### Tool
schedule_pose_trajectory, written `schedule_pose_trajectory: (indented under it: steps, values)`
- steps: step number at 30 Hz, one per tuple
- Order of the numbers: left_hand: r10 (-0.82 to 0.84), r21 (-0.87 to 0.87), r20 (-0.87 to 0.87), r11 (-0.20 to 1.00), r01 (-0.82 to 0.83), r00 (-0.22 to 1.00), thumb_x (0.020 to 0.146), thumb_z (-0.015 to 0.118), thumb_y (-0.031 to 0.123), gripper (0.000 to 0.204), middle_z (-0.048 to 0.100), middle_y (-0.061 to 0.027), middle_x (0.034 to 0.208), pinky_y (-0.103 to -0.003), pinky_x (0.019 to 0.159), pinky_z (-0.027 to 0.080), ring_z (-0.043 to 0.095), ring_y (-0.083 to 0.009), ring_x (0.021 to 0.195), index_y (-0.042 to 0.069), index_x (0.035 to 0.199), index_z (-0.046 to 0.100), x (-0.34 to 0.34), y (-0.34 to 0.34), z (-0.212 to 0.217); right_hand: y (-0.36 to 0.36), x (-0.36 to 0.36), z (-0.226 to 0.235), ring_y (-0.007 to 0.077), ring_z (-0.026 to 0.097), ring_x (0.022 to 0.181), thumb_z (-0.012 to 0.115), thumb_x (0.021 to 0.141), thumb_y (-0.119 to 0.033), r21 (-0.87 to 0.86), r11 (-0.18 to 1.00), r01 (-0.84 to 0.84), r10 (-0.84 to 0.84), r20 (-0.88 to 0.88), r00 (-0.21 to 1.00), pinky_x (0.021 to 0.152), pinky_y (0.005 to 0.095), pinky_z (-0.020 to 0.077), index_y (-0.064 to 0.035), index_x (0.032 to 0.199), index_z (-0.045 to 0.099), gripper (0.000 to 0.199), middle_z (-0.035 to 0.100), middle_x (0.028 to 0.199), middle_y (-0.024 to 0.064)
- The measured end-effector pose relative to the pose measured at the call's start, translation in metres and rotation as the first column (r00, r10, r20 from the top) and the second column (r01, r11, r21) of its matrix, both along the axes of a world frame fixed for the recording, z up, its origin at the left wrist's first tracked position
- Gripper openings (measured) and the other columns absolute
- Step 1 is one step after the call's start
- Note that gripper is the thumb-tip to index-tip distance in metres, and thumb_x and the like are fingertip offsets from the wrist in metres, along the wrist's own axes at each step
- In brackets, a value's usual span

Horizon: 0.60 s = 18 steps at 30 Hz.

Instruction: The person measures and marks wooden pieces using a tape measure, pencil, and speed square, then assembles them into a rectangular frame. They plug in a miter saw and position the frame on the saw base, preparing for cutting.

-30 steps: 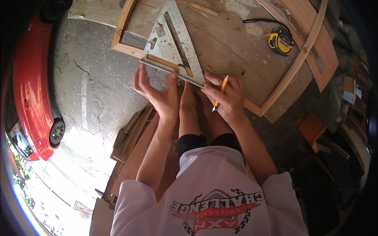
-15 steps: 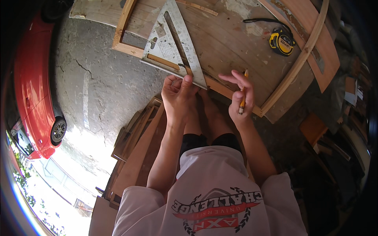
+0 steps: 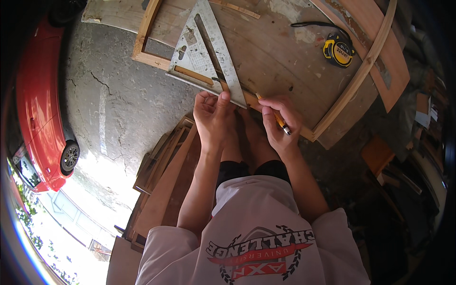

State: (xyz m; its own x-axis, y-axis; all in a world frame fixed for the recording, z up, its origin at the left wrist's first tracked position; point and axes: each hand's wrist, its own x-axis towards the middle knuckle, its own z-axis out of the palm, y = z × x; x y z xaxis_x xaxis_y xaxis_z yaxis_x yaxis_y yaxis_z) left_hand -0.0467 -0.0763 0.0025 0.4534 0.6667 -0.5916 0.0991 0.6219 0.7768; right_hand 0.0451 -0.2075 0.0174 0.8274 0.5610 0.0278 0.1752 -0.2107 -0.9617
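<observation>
A metal speed square (image 3: 229, 71) lies across the near rail of a wooden frame (image 3: 154, 60), its lipped edge along the rail's near side. My left hand (image 3: 211, 111) pinches that edge near its right end, thumb on top and fingers curled below. In my right hand (image 3: 282, 118) is a yellow pencil (image 3: 278, 118), gripped between thumb and fingers. Its tip points up and left, close to the rail just right of the square's corner. Whether the tip touches the wood I cannot tell.
The frame rests on a worn wooden tabletop (image 3: 270, 61). At the right of it lie a yellow and black tape measure (image 3: 338, 50) with a black strap and a curved wooden piece (image 3: 396, 71). Wooden boards (image 3: 164, 190) stand at my left; a red car (image 3: 45, 109) is farther left.
My right hand has moved left and closed more around the pencil, whose tip swung toward the square's corner. My left hand stays on the square.
</observation>
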Motion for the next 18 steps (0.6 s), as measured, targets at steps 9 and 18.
schedule_pose_trajectory:
  steps: [9,18]
  values:
    - [0.015,-0.003,0.033,1.0,-0.014,0.999,0.098,0.066,0.012,0.025,0.07,-0.0143,0.1,-0.03,0.081,0.058,0.069,-0.0173,0.09,-0.002,0.113,0.052,-0.0002,-0.0008,-0.0008,0.001,-0.0015,-0.0021,0.024,0.066,0.088,0.072,0.087,-0.001,-0.017,1.0,-0.004,0.005,0.06,0.998,0.078,0.0338,0.0533,-0.0018,0.107,0.07,0.02,0.074,0.098,0.0098]
    - [0.022,-0.017,0.038,1.0,-0.022,0.999,0.094,0.073,0.016,0.03,0.07,-0.0111,0.097,-0.028,0.077,0.058,0.067,-0.0121,0.084,0.0,0.106,0.052,-0.0003,0.0001,-0.0015,0.0075,-0.0024,0.0012,0.0246,0.065,0.088,0.074,0.086,-0.002,-0.067,0.997,-0.041,0.051,0.156,0.986,0.078,0.0348,0.0533,-0.0041,0.105,0.072,0.02,0.073,0.098,0.0079]
